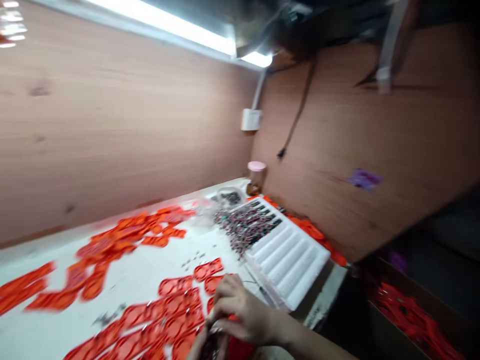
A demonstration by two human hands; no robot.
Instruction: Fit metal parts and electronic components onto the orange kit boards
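Observation:
At the lower middle edge, my right hand point(240, 310) is closed in a pinch, with fingertips bent down towards my left hand. Only part of my left hand point(197, 348) shows at the bottom edge, its fingers round a small dark object point(211, 346) with shiny spots. Blur and my fingers hide what kind of object it is. A red piece point(239, 348) shows just below my right hand. Beside both hands lie rows of flat orange-red plastic parts point(176, 305), rounded at one end, on the white tabletop point(150, 270).
A white foam tray point(288, 260) with long slots stands to the right, a heap of small wired parts point(243, 222) at its far end. Behind are a lidded jar point(256, 177) and a plastic bag point(204, 212). More orange parts point(127, 235) lie left; a box point(412, 320) of red parts sits lower right.

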